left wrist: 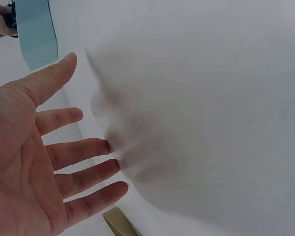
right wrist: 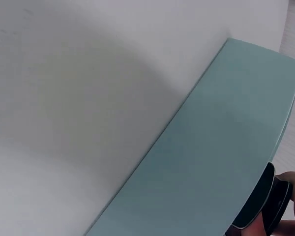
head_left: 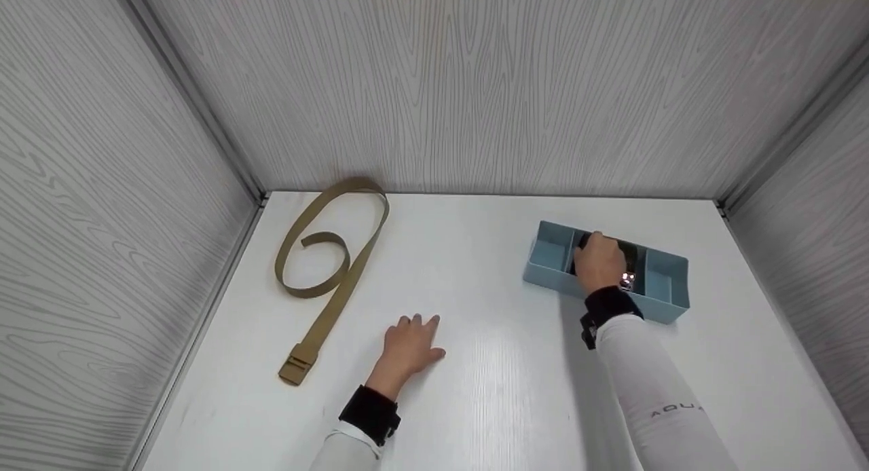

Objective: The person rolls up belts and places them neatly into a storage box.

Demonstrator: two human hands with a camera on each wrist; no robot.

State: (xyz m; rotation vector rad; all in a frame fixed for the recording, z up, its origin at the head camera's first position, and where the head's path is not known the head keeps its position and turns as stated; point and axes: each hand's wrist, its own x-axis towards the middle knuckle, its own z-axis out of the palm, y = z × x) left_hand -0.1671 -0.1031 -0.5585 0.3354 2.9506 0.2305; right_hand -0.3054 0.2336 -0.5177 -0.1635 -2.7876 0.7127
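Observation:
My right hand (head_left: pixel 600 262) reaches into the middle compartment of a blue-grey divided box (head_left: pixel 546 278) at the right of the table. Its fingers pinch a dark coiled belt (right wrist: pixel 278 206), which shows just above the box's rim in the right wrist view. A shiny metal buckle (head_left: pixel 628 279) lies beside that hand; the palm covers much of the coil. My left hand (head_left: pixel 407 347) is spread near the table's middle, fingertips at the white surface and nothing in its grasp. Left of it lies a tan webbing belt (head_left: pixel 333 311), looped at its far end.
The tan belt's plastic buckle (head_left: pixel 297 366) points toward the near left. Dividers split the box, with side compartments (head_left: pixel 660 284) on either side of the middle one. Grey wood-grain panels (head_left: pixel 461 91) wall the white table (head_left: pixel 468 254) at the back and both sides.

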